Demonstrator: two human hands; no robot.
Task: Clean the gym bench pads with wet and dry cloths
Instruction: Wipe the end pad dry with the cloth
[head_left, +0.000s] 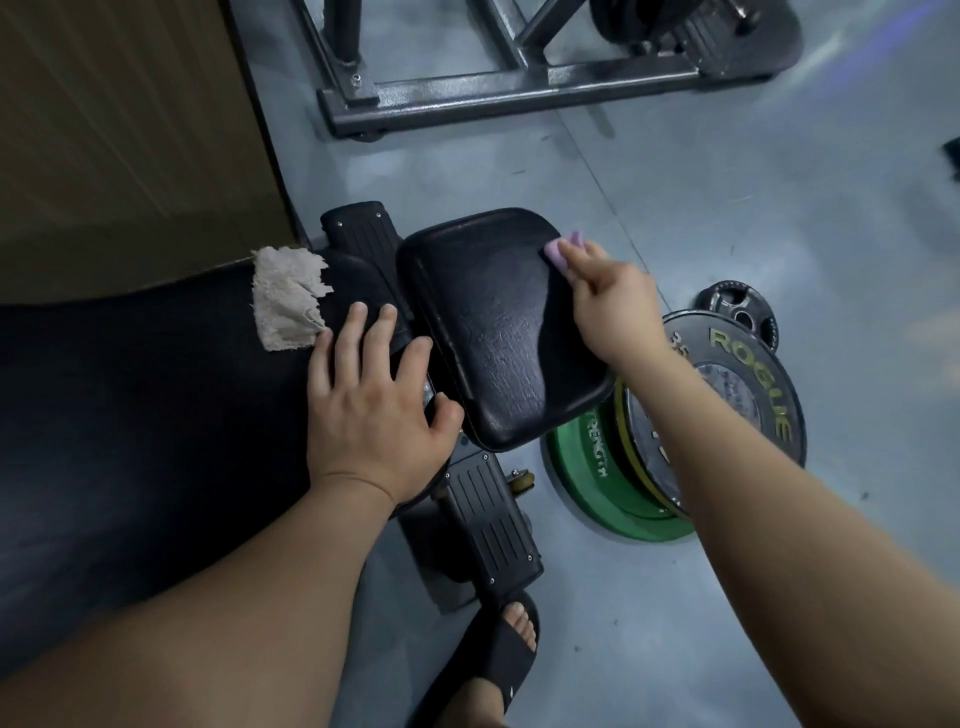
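A black seat pad (488, 322) of the gym bench sits in the middle of the view, its surface cracked and shiny. My right hand (605, 299) grips a small purple cloth (563, 252) and holds it against the pad's far right corner. The long black back pad (145, 415) runs off to the left. My left hand (371, 400) rests flat with spread fingers on the end of that back pad, by the gap between the two pads. A frayed beige cloth (284, 296) lies on the back pad just beyond my left fingers.
Weight plates lie stacked on the grey floor right of the seat: a green one (587, 478) and a black Rogue plate (737, 384), with a small plate (737, 312) behind. A steel rack base (498, 93) stands ahead. Bench foot plates (493, 530) and my sandalled foot (506, 654) are below.
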